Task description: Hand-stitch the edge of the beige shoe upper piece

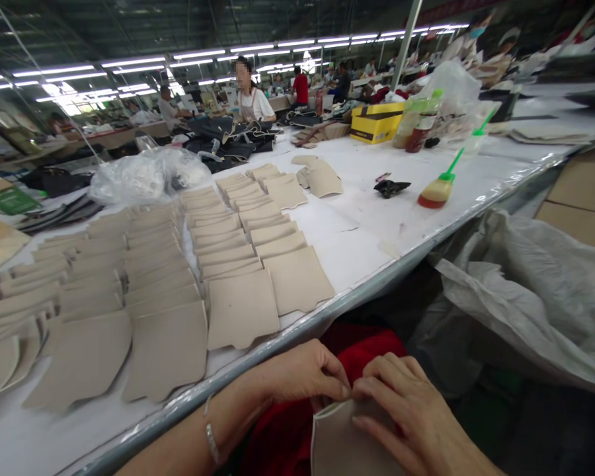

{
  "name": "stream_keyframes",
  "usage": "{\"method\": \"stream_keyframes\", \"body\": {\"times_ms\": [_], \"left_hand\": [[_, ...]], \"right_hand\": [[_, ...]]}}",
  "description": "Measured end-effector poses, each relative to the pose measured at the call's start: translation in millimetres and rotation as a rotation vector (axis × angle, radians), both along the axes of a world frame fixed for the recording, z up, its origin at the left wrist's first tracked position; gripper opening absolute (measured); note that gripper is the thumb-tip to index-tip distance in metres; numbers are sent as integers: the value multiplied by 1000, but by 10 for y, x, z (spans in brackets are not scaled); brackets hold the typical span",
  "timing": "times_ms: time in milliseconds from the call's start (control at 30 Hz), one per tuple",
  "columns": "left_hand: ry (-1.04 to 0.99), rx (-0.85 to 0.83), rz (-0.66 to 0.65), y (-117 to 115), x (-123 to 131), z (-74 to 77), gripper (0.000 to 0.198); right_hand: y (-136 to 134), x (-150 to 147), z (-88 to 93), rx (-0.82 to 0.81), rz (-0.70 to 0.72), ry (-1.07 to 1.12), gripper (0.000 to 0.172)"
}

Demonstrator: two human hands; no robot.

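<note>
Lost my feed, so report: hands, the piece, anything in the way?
Left hand and right hand both pinch top edge of the beige piece, over red cloth. Table rim ahead, rows of cut pieces on it, untouched. Nothing between hands.

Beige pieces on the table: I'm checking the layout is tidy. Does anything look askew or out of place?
The rows lie in neat overlap. A few curled pieces sit loose beyond them, and a dark scrap lies alone on bare table beside a green-handled brush.

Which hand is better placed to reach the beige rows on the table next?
Likely left: the left hand pinches the held piece just below the rows; the right hand lies farther right.
</note>
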State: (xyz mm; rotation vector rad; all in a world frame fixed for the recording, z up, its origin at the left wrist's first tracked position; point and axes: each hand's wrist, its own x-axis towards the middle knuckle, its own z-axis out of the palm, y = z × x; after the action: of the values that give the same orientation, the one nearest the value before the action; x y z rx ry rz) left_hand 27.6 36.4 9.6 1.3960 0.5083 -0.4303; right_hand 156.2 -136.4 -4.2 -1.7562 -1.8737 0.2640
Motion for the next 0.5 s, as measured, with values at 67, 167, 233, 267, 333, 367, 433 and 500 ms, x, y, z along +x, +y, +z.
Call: {"method": "stream_keyframes", "body": {"times_ms": [67,167,233,267,333,367,433,500], "left_hand": [[-5,7,35,-30,-22,-23,21],[-25,9,72,-100,-55,-68,20],[-56,18,58,-143,-75,-96,18],[-75,21,45,-157,-84,-107,16],[-107,20,20,-166,-96,-117,13],[-117,23,11,-161,-99,-115,11],[-131,25,8,-138,-102,-103,10],[-135,20,17,-114,-101,-91,10]], "right_hand": [[-8,-10,-21,-24,3,1,20],[-33,-21,-29,-110,21,37,13],[-51,-20,-33,-203,37,97,11],[-57,-15,-36,-249,44,136,12],[-57,1,-38,-315,63,215,12],[-50,13,-34,-332,73,248,12],[-23,40,-11,-340,91,286,11],[15,63,29,-339,101,295,10]]}}
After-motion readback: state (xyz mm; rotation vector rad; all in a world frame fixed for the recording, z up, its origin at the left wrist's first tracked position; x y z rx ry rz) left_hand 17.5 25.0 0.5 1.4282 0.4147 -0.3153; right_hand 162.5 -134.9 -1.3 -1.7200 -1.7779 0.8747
